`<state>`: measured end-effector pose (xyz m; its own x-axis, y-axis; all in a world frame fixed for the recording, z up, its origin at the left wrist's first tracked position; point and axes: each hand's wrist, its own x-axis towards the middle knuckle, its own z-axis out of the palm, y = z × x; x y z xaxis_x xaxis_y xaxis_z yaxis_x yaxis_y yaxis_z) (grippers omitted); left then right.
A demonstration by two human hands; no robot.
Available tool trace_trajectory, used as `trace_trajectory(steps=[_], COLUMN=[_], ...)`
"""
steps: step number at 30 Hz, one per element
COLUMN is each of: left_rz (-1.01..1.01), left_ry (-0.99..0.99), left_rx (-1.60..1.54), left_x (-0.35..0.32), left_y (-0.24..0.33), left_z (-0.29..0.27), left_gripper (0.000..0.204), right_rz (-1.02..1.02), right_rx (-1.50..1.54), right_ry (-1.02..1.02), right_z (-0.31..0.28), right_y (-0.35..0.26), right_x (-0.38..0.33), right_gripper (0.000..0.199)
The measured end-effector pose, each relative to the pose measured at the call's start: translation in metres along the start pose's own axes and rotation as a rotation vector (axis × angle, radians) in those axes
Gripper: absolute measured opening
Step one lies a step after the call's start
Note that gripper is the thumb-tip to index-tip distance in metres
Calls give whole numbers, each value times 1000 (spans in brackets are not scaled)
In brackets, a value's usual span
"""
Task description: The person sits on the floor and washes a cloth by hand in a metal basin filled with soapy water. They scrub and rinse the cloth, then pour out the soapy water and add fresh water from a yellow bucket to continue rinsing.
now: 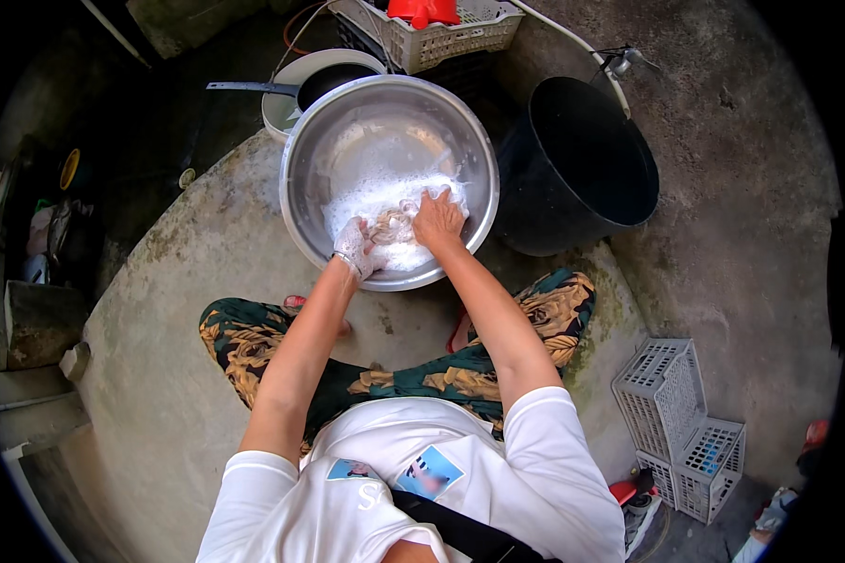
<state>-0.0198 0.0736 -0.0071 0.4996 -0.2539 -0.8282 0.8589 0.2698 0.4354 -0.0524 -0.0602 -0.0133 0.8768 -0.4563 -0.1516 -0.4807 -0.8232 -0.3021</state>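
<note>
A wide, shiny metal basin (298,202) stands in front of me with white suds (357,202) in its near half. Among the foam lies a wet, crumpled beige cloth (391,226), partly covered, so its exact kind is unclear. My left hand (356,250), coated in lather, is closed at the cloth's left side, with a thin band round the wrist. From the right, my right hand (438,219) reaches over the cloth's other side, its fingers bent down onto it; the fingertips sink into foam.
A black bucket (582,150) stands right of the basin. Behind are a white bucket (278,111), a dark long-handled pan (338,83) and a crate (432,42) holding a red container (423,11). Grey plastic crates (662,394) sit at the lower right, near a raised concrete edge.
</note>
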Motion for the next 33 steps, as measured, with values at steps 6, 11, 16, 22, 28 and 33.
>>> trace_trajectory(steps=[6,11,16,22,28,33], left_rz=[-123,224,103,57,33,-17], left_ry=[-295,-1065,-664,-152,-234,-440], left_rx=[-153,-31,-151,87,35,-162], left_x=[28,114,66,15,26,59], left_y=[-9,-6,-14,1,-6,-7], left_z=[-4,-71,-16,-6,-11,-30], left_gripper=[42,25,32,42,50,32], right_rz=[-171,-431,-265,-16,-24,-281], right_rx=[470,640,653,91,312,826], right_ry=[-53,116,157,242,-23,-23], right_z=[58,16,25,20,57,24], right_y=[-15,-77,-38,-3,-5,-51], right_x=[-11,-40,-1,16,-1,-34], right_gripper=[34,26,20,31,36,35])
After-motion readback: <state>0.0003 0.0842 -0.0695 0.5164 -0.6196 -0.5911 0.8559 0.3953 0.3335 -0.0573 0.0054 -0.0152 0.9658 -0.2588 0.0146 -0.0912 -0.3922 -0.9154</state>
